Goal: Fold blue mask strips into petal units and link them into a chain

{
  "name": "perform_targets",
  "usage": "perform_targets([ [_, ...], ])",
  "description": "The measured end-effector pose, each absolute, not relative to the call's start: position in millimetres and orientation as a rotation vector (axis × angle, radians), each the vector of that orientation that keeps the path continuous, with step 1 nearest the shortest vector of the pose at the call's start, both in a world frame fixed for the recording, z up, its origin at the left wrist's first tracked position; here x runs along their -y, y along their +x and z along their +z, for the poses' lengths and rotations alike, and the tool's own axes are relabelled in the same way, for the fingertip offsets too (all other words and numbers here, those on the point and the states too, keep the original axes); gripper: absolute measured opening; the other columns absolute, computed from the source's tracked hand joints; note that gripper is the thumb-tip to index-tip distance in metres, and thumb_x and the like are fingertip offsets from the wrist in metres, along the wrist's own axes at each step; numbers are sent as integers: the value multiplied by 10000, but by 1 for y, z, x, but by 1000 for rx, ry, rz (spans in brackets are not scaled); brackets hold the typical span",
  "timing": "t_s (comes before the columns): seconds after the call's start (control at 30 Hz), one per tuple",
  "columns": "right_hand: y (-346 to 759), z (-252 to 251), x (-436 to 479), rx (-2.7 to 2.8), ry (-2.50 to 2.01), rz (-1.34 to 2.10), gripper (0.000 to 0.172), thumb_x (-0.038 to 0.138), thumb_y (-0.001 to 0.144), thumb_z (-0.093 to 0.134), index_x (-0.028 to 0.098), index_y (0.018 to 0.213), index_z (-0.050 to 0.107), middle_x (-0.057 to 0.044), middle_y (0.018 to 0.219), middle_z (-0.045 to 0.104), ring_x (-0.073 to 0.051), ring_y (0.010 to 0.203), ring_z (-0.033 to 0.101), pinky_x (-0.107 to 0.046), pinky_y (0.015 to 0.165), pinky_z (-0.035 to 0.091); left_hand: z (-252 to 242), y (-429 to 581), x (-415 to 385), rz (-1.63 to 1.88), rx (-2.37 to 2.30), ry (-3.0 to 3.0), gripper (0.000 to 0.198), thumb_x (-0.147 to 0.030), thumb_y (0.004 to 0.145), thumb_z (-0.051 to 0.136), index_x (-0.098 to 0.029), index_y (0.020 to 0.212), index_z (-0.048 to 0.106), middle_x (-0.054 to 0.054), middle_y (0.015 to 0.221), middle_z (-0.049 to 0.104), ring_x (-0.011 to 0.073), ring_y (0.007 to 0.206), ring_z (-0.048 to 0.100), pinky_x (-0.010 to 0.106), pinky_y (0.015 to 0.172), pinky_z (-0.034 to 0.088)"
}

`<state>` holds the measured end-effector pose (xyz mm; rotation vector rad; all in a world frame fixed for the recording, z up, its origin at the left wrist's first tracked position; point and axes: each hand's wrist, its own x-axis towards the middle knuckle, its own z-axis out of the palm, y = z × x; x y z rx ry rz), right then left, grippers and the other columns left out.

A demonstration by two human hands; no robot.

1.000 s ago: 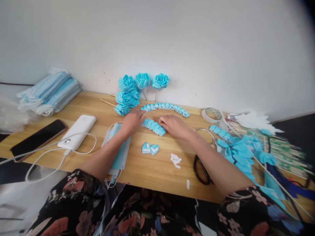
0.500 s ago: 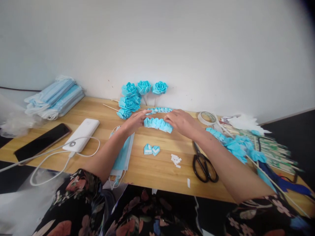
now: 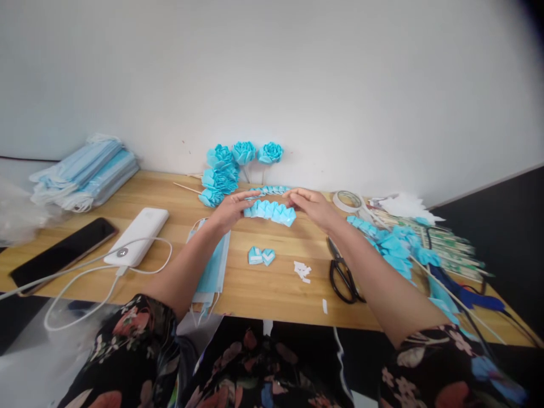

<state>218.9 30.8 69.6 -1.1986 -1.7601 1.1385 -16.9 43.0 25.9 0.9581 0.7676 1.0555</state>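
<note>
A curved row of folded light-blue petals [image 3: 270,211] stretches between my hands. My left hand [image 3: 229,214] holds its left end, index finger stretched out along the top and thumb hidden. At the right end, my right hand [image 3: 312,207] has its fingers bent in close and appears to grip it. Just behind lies a second pleated blue row [image 3: 268,191], near the fingertips of both hands. Nearer me on the table are two folded blue petals [image 3: 261,255] with white strips on them, and a small pile of white tape pieces [image 3: 302,270].
Blue flowers [image 3: 221,175] on sticks lie by the wall. Face masks [image 3: 85,173] are stacked at left, near a phone [image 3: 63,252] and a cabled power bank [image 3: 138,235]. One mask [image 3: 212,266] lies under my left forearm. Scissors [image 3: 342,280], tape [image 3: 346,200] and blue petals [image 3: 393,246] are at right.
My right hand has slid outward to the right end of the petal row, uncovering more of it. My left hand stays at the left end. The view has shifted slightly.
</note>
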Motion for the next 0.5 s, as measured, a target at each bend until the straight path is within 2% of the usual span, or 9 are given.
perform_targets([
  [0.1, 222, 64, -30, 1603, -1196, 1294, 427, 532, 834, 564, 169, 1025, 685, -54, 936, 720, -172, 832, 653, -337, 810, 519, 25, -16, -44, 1089, -777, 947, 435, -193, 654, 760, -133, 1082, 715, 55, 850, 745, 147, 745, 663, 284, 750, 510],
  [0.23, 225, 64, -27, 1660, -1221, 1259, 423, 543, 770, 641, 169, 952, 721, -65, 1013, 722, -194, 903, 653, -352, 857, 510, 21, -16, -45, 1081, -749, 1007, 456, -224, 674, 749, -145, 1121, 702, 54, 867, 744, 152, 773, 664, 295, 781, 505],
  [0.37, 226, 64, -26, 1790, -1248, 1174, 364, 487, 754, 659, 175, 928, 724, -42, 952, 729, -184, 871, 649, -340, 852, 491, 17, -15, -46, 1056, -714, 1117, 504, -306, 713, 741, -175, 1195, 669, 53, 911, 739, 158, 816, 660, 302, 806, 493],
  [0.5, 226, 66, -23, 1913, -1287, 1076, 310, 437, 753, 632, 167, 883, 708, -16, 832, 712, -147, 735, 614, -290, 731, 471, 18, -14, -44, 1054, -750, 1301, 505, -354, 752, 706, -162, 1216, 652, 70, 976, 731, 165, 832, 648, 289, 791, 483],
])
